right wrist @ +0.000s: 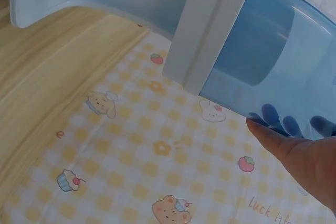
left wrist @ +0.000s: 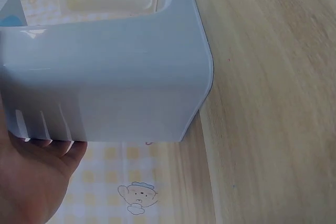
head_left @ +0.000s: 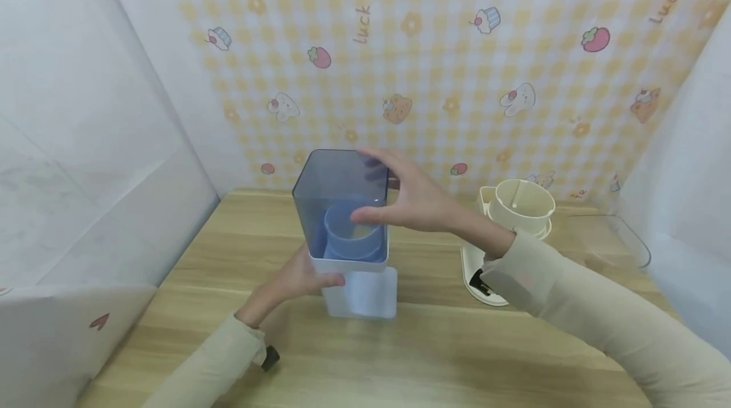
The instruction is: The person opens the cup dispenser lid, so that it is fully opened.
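Note:
A white dispenser stand [head_left: 374,300] is upright on the table, topped by a square see-through blue-grey container [head_left: 334,173]. Inside the container shows a round collar [head_left: 348,243]. My right hand [head_left: 422,202] grips the container's right side, thumb across the front and fingers behind, seen through the wall in the right wrist view. Lower down, my left hand [head_left: 302,275] holds the stand's white body from the left. The left wrist view has its fingertips [left wrist: 76,150] against the smooth white back [left wrist: 115,82]; part of that hand is hidden behind the body.
A cream stand with a round open ring [head_left: 522,205] on top is on the right, partly behind my right forearm. Beyond it lies a clear dark-edged piece [head_left: 613,240]. A checked cloth [head_left: 434,65] hangs behind the wooden table [head_left: 434,357], with white sheets at both sides.

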Tool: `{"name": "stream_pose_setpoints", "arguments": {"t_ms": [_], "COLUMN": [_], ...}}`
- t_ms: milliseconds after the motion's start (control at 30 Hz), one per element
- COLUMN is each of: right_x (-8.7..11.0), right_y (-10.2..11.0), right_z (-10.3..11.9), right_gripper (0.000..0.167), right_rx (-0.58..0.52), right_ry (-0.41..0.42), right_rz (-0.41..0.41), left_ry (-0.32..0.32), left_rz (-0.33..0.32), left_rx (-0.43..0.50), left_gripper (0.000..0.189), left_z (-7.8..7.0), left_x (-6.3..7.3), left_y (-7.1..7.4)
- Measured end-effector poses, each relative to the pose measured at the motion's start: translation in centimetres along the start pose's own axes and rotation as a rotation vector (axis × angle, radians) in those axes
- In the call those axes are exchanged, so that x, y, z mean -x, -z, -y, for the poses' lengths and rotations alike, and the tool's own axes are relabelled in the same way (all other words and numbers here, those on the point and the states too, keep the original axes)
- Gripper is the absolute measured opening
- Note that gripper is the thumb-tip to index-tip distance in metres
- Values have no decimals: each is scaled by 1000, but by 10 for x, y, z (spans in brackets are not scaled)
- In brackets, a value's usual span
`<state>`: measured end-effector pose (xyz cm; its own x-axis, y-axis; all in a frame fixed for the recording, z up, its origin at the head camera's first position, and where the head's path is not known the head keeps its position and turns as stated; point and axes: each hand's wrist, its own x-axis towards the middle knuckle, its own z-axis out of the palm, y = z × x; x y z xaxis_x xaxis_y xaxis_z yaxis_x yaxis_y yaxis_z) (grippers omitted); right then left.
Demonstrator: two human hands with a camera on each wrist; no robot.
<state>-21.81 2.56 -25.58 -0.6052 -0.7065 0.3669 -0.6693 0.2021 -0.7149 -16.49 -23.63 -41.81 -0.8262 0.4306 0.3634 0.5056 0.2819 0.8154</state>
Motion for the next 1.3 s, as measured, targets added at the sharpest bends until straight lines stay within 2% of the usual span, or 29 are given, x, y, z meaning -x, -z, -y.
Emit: {"name": "stream_pose_setpoints", "arguments": {"t_ms": [233,333,433,533,633,733,833,933,1133,1300], "right_x": [-2,-1,1,-7,-25,-45,-58,-64,-60,-58], "right_y": [2,6,17,25,20,9,1,-2,-3,-3], "right_z": [0,2,12,34,58,77,82,77,64,61], "right_gripper": [99,98,94,91,94,97,97,97,95,92], "right_rx": [-36,4,168,455,680,800,839,845,782,759], "right_ry": [2,-24,-56,-54,-9,-40,-111,-135,-88,-66], "right_rz": [32,71,124,211,333,458,529,538,472,426], "left_ry": [14,7,4,11,38,61,67,70,65,51], "left_rz": [-15,-14,4,-1,-30,-62,-72,-72,-63,-59], "left_rx": [49,48,49,46,33,17,17,11,0,9], "left_gripper": [83,84,85,85,84,83,84,85,86,82], "left_z": [-1,1,2,3,3,3,5,7,11,12], "left_x": [1,-3,-12,-18,-15,-8,-3,-1,-2,-4], "left_y": [-1,-3,-6,-9,-9,-9,-9,-8,-10,-8]}}
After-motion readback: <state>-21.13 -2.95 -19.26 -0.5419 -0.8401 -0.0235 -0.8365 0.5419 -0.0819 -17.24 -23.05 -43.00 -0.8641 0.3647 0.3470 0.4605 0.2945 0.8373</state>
